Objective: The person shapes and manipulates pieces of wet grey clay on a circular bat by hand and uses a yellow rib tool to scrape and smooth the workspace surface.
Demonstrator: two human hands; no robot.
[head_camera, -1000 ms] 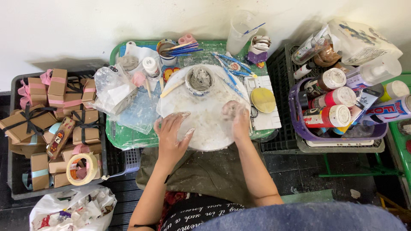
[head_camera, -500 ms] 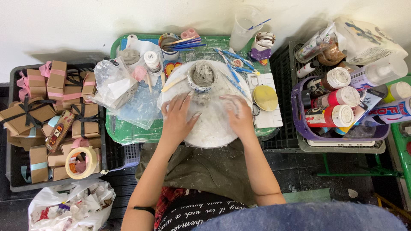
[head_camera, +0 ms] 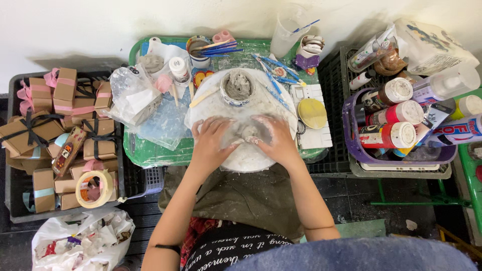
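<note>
A round white board (head_camera: 251,155), smeared with grey clay, lies on a green tray (head_camera: 150,155) in front of me. My left hand (head_camera: 211,143) and my right hand (head_camera: 273,140) meet at the board's middle and press together on a small lump of grey clay (head_camera: 247,133). Both hands are dusted with clay. Just beyond them on the board stands a small bowl of wet grey clay (head_camera: 237,86).
Left, a black crate (head_camera: 15,213) holds brown gift boxes with ribbons and a roll of tape (head_camera: 94,188). Right, a purple basket (head_camera: 351,145) holds paint bottles. Brushes, a cup, a yellow lid (head_camera: 312,113) and a crumpled plastic bag (head_camera: 135,100) crowd the tray's back.
My hands moved in from the board's sides to its middle and closed together around the clay lump.
</note>
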